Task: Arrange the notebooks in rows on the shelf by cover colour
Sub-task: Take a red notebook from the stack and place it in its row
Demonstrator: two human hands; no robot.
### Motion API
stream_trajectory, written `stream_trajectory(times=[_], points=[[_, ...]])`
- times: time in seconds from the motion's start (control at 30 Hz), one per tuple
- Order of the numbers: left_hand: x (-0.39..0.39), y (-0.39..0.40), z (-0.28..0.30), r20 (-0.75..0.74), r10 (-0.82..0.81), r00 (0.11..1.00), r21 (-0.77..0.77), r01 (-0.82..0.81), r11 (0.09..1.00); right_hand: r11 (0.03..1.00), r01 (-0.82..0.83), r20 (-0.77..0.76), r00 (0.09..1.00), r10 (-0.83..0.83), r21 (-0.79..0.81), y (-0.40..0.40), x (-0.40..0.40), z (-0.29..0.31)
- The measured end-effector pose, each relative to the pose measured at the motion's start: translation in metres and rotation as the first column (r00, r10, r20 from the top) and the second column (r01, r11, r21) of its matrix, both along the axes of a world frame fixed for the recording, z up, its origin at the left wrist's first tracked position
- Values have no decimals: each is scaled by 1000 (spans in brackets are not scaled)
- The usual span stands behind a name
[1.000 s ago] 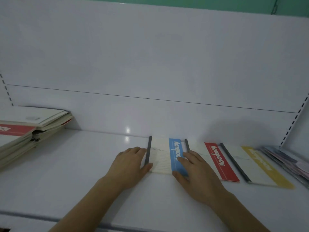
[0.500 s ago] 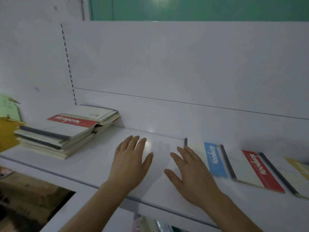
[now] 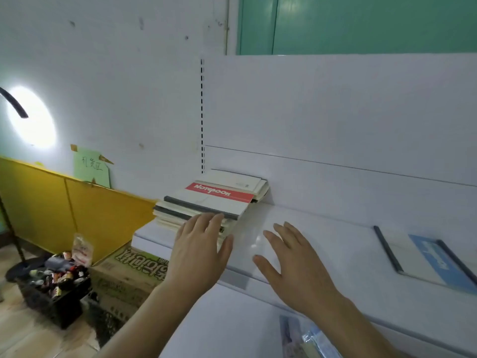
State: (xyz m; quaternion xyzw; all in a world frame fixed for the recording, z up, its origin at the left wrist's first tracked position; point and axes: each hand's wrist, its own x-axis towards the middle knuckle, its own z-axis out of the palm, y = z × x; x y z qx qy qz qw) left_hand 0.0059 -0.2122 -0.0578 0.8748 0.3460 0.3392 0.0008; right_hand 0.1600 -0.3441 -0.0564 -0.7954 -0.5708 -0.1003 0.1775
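Observation:
A stack of notebooks [image 3: 211, 202] lies at the left end of the white shelf [image 3: 322, 241], with a red-banded notebook [image 3: 219, 193] on top. My left hand [image 3: 201, 244] is spread flat, its fingertips at the stack's near edge, holding nothing. Over the bare shelf to the right of the stack, my right hand [image 3: 291, 264] hovers with straight fingers and is empty. A blue-banded notebook [image 3: 423, 257] lies flat on the shelf at the far right, apart from both hands.
Below the shelf's left end stand a cardboard box [image 3: 129, 275] and a black crate of small items [image 3: 54, 288]. A lamp stand base [image 3: 18, 270] is on the floor at left. Packaged items [image 3: 304, 339] lie on the lower shelf.
Both hands left the blue-banded notebook and moved left along the shelf towards the stack. The view swung left, so the red and yellow notebooks are out of sight.

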Motion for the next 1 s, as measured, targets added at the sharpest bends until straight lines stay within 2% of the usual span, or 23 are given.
stream_trajectory(times=[0.17, 0.33, 0.57, 0.7, 0.87, 1.0], points=[[-23, 49, -2, 9, 40, 999, -15, -40, 999, 997, -36, -15, 999, 37, 74, 53, -19, 5], [-15, 94, -2, -4, 72, 997, 33, -72, 997, 987, -80, 55, 996, 72, 141, 109, -5, 6], [2, 146, 7, -206, 56, 977, 33, -50, 998, 996, -74, 155, 986, 66, 52, 154, 11, 15], [2, 162, 3, -261, -7, 965, 16, 11, 1000, 993, -105, 126, 987, 99, 46, 153, 2, 20], [0, 173, 9, -198, -86, 976, -2, 87, 996, 990, -110, 177, 980, 94, 85, 156, 1, 22], [-6, 173, 18, 13, -93, 996, 52, 92, 994, 973, -9, 333, 940, -70, 231, 152, -18, 24]])
